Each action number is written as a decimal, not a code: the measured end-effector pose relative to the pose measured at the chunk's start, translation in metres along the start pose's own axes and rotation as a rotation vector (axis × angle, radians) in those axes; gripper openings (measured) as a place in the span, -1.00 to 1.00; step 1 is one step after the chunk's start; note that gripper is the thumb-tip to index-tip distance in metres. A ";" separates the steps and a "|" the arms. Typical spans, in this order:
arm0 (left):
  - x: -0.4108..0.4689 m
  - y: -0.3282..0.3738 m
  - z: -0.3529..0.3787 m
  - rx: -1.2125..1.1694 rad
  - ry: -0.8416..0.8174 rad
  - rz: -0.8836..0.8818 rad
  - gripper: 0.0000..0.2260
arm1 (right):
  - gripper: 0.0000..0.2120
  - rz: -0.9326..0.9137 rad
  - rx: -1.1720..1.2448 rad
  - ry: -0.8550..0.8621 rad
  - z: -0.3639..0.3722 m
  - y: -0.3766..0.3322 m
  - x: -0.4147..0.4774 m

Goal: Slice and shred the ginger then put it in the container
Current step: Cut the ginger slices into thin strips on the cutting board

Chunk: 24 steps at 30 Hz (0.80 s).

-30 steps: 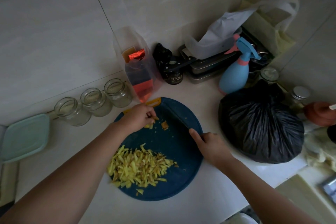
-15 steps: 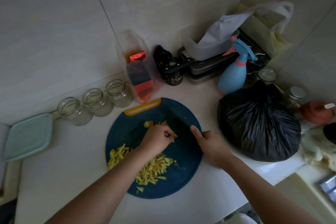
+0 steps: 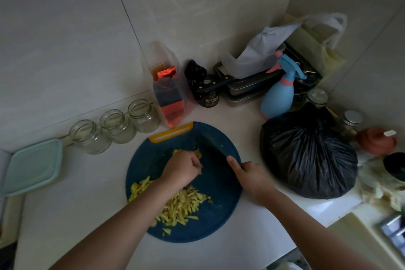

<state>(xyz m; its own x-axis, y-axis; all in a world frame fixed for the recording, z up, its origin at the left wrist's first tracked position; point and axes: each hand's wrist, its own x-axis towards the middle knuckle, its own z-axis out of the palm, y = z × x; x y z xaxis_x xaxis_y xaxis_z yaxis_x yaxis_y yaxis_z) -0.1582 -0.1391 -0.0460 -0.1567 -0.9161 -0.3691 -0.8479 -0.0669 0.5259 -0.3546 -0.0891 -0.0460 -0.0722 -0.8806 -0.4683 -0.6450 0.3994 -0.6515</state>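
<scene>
A round blue cutting board with a yellow handle lies on the white counter. A pile of yellow shredded ginger covers its near left part. My left hand is curled in the board's middle, pinching small ginger pieces at its fingertips. My right hand grips the handle of a dark knife, index finger along the spine. The blade points away toward the board's far edge, right of the ginger pieces. A pale green lidded container sits at the far left.
Three empty glass jars line the wall behind the board. A clear bag with red packets, a black jar, metal tins, a blue spray bottle and a full black plastic bag crowd the right corner.
My left hand moved from the board's far edge toward the middle, bringing the ginger pieces beside the knife. My right hand and the knife stayed nearly in place.
</scene>
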 end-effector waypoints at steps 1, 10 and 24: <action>0.000 -0.002 -0.003 -0.012 0.012 0.010 -0.86 | -0.25 -0.002 -0.001 0.003 0.000 0.000 0.000; -0.009 0.016 0.024 0.076 0.213 0.196 -0.87 | -0.30 0.049 0.093 0.002 -0.001 0.000 0.003; 0.023 -0.001 -0.006 0.080 0.163 0.140 -0.82 | -0.25 0.039 0.080 -0.011 -0.001 0.000 0.003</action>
<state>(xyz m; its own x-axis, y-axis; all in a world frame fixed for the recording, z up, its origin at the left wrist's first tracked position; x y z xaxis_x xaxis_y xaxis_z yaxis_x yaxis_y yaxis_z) -0.1579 -0.1628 -0.0508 -0.1971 -0.9664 -0.1649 -0.8620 0.0907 0.4988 -0.3558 -0.0923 -0.0473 -0.0877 -0.8614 -0.5003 -0.5791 0.4527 -0.6780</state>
